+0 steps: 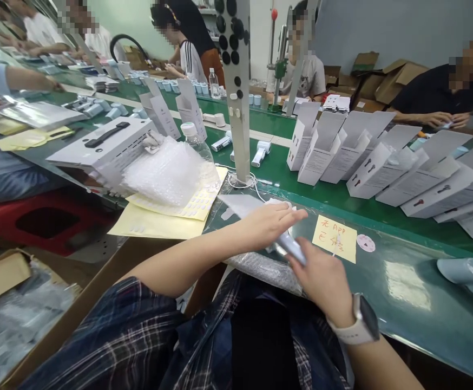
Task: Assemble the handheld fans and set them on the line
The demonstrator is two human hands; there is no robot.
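Note:
My right hand, with a watch on its wrist, is closed around the handle of a light blue handheld device. Across the device's far end lies my left hand, its fingers stretched out and close together. That end is mostly hidden beneath the left hand, with some white material showing behind it. A translucent plastic sheet lies beyond my left wrist. Bubble wrap rests along the bench edge below both hands. Right of them is a yellow note with red handwriting.
Several open white boxes stand on the green belt. A metal post rises ahead of me. To the left are a bubble-wrap bundle, sticker sheets and a plastic bottle. Another light blue device lies right. Co-workers sit around.

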